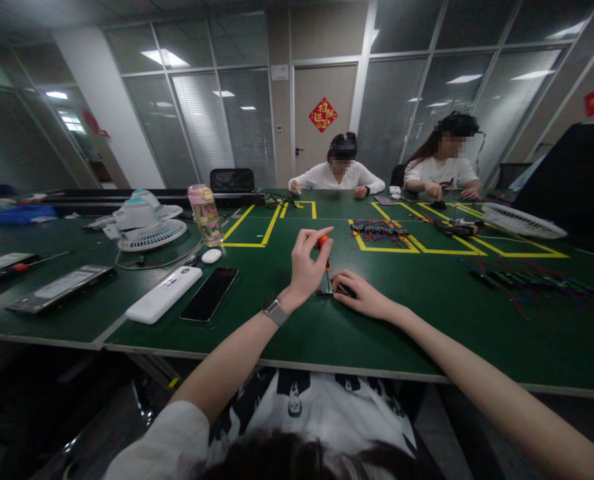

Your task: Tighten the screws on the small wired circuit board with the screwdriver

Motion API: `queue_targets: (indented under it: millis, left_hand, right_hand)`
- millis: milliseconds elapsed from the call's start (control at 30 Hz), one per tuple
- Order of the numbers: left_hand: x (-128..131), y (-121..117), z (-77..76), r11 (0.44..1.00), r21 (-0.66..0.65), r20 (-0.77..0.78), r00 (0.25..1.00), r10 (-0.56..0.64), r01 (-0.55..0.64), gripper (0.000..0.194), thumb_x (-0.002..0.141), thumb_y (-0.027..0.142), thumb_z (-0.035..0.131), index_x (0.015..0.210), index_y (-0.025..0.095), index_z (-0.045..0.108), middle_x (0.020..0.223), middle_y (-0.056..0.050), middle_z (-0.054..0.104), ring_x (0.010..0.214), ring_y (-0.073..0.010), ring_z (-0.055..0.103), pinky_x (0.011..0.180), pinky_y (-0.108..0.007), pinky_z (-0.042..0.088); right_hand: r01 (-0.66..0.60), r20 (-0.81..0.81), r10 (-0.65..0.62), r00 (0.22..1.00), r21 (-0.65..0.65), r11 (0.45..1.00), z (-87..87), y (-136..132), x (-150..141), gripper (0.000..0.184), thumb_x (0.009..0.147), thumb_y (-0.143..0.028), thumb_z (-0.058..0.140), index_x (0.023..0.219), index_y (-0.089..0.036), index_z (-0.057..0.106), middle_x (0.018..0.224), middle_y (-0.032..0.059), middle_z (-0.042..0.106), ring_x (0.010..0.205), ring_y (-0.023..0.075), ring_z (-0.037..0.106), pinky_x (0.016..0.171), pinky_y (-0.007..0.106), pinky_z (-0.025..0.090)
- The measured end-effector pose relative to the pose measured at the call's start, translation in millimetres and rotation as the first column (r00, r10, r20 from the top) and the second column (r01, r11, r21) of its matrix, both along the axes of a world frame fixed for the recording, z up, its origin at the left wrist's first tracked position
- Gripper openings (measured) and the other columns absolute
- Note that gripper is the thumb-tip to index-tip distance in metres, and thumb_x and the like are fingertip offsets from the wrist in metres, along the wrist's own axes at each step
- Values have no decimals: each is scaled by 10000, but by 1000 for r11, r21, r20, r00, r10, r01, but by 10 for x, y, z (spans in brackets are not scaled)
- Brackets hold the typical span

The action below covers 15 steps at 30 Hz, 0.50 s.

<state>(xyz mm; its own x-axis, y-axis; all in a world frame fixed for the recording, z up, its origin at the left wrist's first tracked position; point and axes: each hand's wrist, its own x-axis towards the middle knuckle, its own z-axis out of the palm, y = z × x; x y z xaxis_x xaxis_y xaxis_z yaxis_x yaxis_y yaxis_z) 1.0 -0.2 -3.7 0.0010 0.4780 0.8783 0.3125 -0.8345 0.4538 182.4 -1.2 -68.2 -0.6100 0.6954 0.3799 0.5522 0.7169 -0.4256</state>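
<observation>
My left hand (307, 261), a watch on its wrist, is closed around the orange-and-black handle of a screwdriver (325, 247). The screwdriver stands upright, its thin shaft running down to a small circuit board (325, 292) on the green table. Whether the tip touches a screw is too small to make out. My right hand (359, 293) rests on the table with its fingertips closed on the right end of that board. Part of the board is hidden under those fingers.
Left of my hands lie a black phone (209, 294), a white power bank (165, 294) and a pink-lidded bottle (205, 217). A white fan (149, 223) stands beyond. Wired boards (379, 231) sit inside yellow tape; more boards (541, 280) lie right. Two people sit opposite.
</observation>
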Motion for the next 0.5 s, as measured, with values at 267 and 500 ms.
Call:
queue_targets:
  millis: [267, 500]
  left_hand:
    - [-25, 15, -32, 993, -54, 22, 995, -102, 103, 311, 993, 228, 349, 1187, 198, 590, 969, -46, 622, 889, -138, 591, 825, -272, 461]
    - [-1, -20, 12, 999, 18, 2, 999, 42, -42, 198, 914, 292, 562, 1051, 224, 687, 936, -30, 509, 853, -128, 550, 807, -256, 463]
  right_hand:
    - [-8, 7, 8, 1000, 8, 1000, -10, 17, 7, 52, 889, -229, 559, 934, -207, 570, 1070, 82, 556, 1009, 226, 552, 920, 384, 458]
    - [-7, -5, 7, 1000, 12, 1000, -12, 13, 4, 58, 882, -231, 565, 931, -202, 573, 1062, 82, 563, 987, 225, 555, 909, 386, 464]
